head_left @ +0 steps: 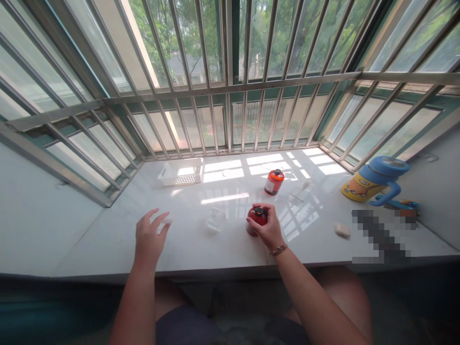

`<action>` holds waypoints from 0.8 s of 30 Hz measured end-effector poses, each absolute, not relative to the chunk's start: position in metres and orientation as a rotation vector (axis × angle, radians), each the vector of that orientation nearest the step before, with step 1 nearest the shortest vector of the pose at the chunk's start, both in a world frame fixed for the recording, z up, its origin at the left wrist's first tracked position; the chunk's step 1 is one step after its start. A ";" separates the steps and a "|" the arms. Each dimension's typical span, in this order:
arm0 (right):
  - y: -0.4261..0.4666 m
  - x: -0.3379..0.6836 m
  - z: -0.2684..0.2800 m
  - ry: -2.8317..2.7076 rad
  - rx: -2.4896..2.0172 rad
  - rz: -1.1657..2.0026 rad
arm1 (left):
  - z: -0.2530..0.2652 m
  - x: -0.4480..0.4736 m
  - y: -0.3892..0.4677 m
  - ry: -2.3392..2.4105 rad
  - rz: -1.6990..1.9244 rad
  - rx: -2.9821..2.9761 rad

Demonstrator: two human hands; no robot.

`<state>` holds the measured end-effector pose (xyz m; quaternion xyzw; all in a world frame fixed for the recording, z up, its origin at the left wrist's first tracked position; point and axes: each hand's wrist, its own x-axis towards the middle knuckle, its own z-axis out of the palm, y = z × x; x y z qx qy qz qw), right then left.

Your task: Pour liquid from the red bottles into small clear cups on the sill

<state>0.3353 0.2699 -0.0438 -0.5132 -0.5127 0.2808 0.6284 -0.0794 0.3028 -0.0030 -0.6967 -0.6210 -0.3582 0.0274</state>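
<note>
Fingers wrapped round a dark red bottle [254, 227] with a black cap, my right hand [269, 227] grips it near the table's front edge. The bottle stands upright, and my palm and fingers hide part of its side. To the left, my left hand [150, 235] is raised over the white tabletop, its fingers bent and apart. A faint pale patch shows by its fingertips, too unclear to name. Between the hands lies a clear plastic piece [215, 220]. Farther back stands a second red bottle [274, 183] with a black cap and a white label.
A white perforated basket [181, 172] sits at the back left below the window bars [230, 89]. On the right are a blue and yellow jug [370, 182] with a handle, a small pale block [342, 230] and a blurred-out patch. Another clear piece [300, 192] lies right of the rear bottle.
</note>
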 end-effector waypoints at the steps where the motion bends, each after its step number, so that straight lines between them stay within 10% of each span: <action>1: 0.270 0.335 -0.044 -1.174 -1.173 0.647 | -0.009 -0.093 0.302 -1.946 -0.943 -2.140; 12: 0.270 0.337 -0.042 -1.235 -1.173 0.615 | -0.053 -0.145 0.310 -2.339 -0.304 -2.253; 24: 0.269 0.337 -0.041 -1.238 -1.180 0.598 | 0.006 0.007 0.291 -1.749 -1.444 -2.347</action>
